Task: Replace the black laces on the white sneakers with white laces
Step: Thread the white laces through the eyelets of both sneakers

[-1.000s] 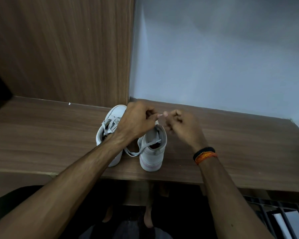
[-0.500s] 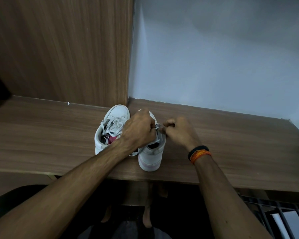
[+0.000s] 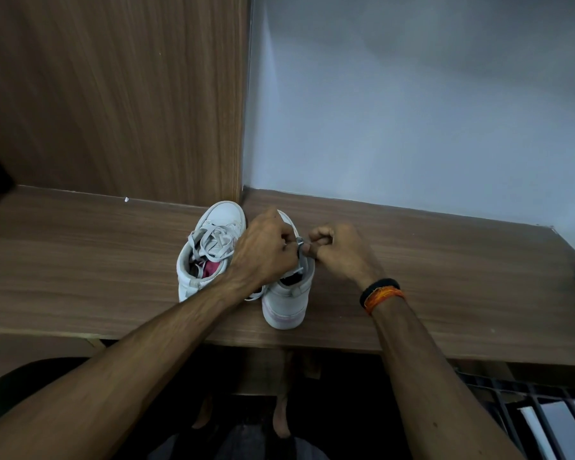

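On the desk point(image 3: 80, 260), both hands work the nearer sneaker point(image 3: 287, 298): the left hand point(image 3: 266, 252) and right hand point(image 3: 339, 250) each pinch the white lace point(image 3: 300, 242) at its top eyelets. Lacing seems nearly finished; next comes careful tightening or tying. Behind, the other sneaker point(image 3: 213, 247) already carries white laces.

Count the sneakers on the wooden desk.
2. The left sneaker stands by the wood panel; the right sneaker stands beside it, under both hands, partly hidden.
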